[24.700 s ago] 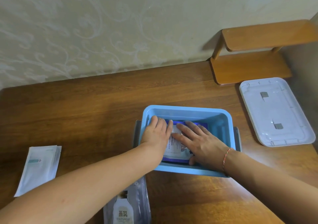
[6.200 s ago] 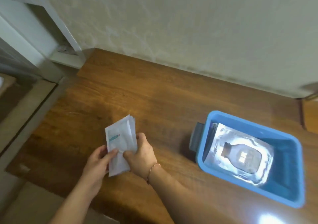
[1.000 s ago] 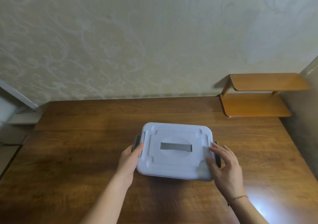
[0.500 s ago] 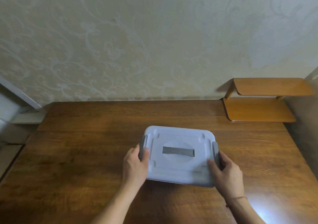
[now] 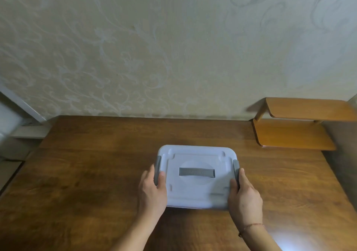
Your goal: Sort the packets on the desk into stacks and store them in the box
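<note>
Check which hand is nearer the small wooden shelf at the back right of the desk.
Right. The right hand grips the box's right latch, on the wooden shelf side; the left hand grips the left latch, farther away.

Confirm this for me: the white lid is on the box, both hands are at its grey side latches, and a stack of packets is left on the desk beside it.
Wrong on the packets: the head view shows none on the desk. The rest stands: white lid on, left hand and right hand at the grey side latches.

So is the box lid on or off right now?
On. The white lid covers the whole box top; the left hand and right hand grip its grey side latches.
</note>
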Action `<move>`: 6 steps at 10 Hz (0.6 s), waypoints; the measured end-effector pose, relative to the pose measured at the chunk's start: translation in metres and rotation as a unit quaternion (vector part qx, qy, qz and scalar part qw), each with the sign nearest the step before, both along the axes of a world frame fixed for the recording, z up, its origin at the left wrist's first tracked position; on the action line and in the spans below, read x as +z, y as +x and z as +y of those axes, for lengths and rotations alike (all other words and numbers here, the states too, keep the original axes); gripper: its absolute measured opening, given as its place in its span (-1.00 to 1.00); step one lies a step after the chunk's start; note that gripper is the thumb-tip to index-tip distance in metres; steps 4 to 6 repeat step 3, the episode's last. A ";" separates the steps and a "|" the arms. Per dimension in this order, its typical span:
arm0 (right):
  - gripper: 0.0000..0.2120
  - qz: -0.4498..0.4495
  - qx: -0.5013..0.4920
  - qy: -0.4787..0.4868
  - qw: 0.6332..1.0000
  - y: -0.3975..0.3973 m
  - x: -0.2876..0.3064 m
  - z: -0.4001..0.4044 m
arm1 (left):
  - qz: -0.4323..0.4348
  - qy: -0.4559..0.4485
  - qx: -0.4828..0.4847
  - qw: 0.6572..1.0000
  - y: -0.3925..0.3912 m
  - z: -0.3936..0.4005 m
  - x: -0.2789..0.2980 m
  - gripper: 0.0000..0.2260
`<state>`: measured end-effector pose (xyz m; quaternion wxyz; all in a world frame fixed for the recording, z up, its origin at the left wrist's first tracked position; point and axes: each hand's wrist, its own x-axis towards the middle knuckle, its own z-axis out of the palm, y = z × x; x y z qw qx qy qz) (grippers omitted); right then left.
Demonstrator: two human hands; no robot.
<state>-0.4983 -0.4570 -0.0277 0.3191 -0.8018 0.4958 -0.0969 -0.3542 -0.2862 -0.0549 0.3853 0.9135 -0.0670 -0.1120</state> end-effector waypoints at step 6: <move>-0.48 0.072 0.088 -0.028 0.993 0.026 0.025 -0.028 | 0.043 -0.109 0.038 0.992 0.035 -0.006 -0.002 -0.50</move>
